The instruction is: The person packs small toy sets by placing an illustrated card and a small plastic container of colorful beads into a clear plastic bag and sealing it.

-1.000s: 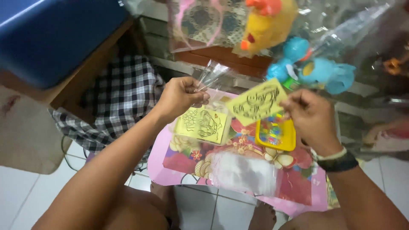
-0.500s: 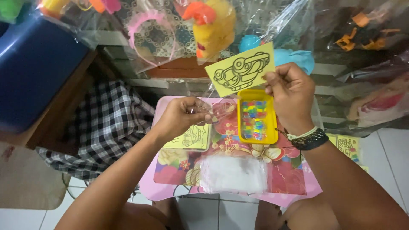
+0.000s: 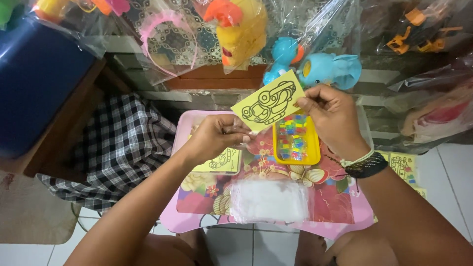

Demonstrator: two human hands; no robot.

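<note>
Right hand [image 3: 331,117] raised over the pink flowered table [image 3: 340,207], fingers pinched shut on the top corner of a yellow card [image 3: 268,102] printed with a black line drawing — card tilted, held above the yellow tray [image 3: 296,139] of small coloured packets. Left hand [image 3: 217,137] curled closed at the card's lower edge, gripping a bit of clear plastic; under it lies a second yellow card [image 3: 222,161]. A stack of clear bags [image 3: 268,201] sits near the table's front edge.

Left hand [image 3: 217,138], right hand [image 3: 332,118] pinching.
</note>
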